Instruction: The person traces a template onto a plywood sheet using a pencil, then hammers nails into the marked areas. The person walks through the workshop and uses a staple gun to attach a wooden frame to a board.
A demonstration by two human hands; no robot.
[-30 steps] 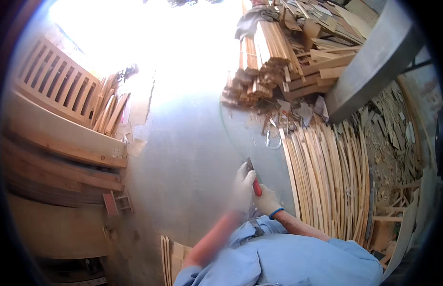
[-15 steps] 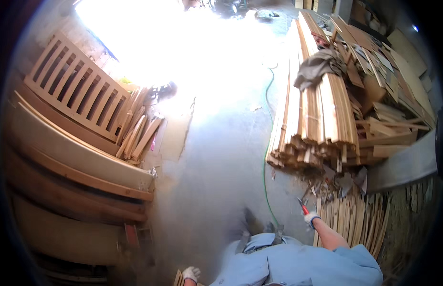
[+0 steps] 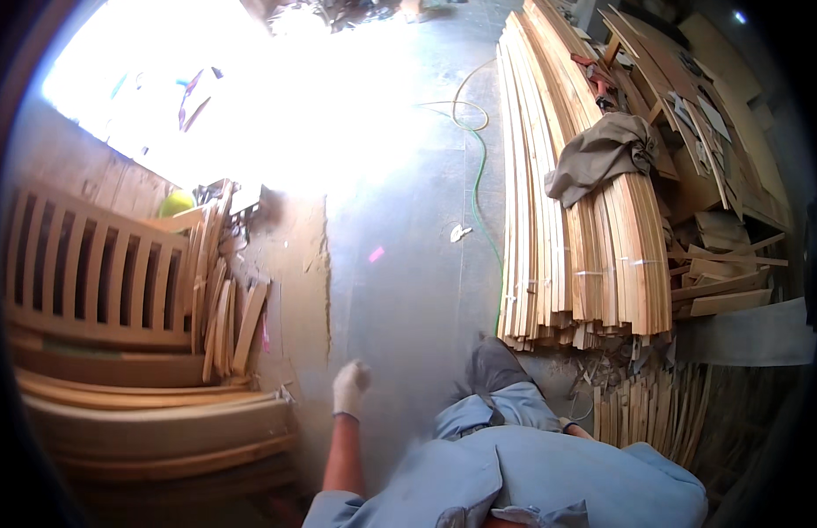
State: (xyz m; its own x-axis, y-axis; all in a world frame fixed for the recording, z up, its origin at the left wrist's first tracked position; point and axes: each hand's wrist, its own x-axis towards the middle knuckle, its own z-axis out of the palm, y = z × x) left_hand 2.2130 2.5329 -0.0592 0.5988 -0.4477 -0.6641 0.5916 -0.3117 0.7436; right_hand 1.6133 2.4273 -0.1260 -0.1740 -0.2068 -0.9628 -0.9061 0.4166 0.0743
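Observation:
My left hand (image 3: 351, 388), in a white work glove, is held out in front of me above the grey floor. Its fingers look curled closed, and nothing shows in them. Of my right hand only the edge of the glove cuff (image 3: 566, 424) and a bit of forearm show beside my blue shirt. The fingers are hidden, so what they hold cannot be seen. The nearest thing to that side is a row of thin wooden strips (image 3: 650, 409) at the lower right. One dark trouser leg (image 3: 501, 365) is stretched forward.
A long stack of wooden planks (image 3: 540, 176) lies to the right, with a brown cloth (image 3: 602, 157) and a red tool (image 3: 595, 77) on it. A green hose (image 3: 479, 189) runs along its left side. Slatted panels (image 3: 91, 264) and boards (image 3: 153, 422) stand at the left.
My left hand has swung up and forward from the lower edge. My right hand, which held a red-handled tool, has dropped back mostly out of sight. The view has moved forward along the planks.

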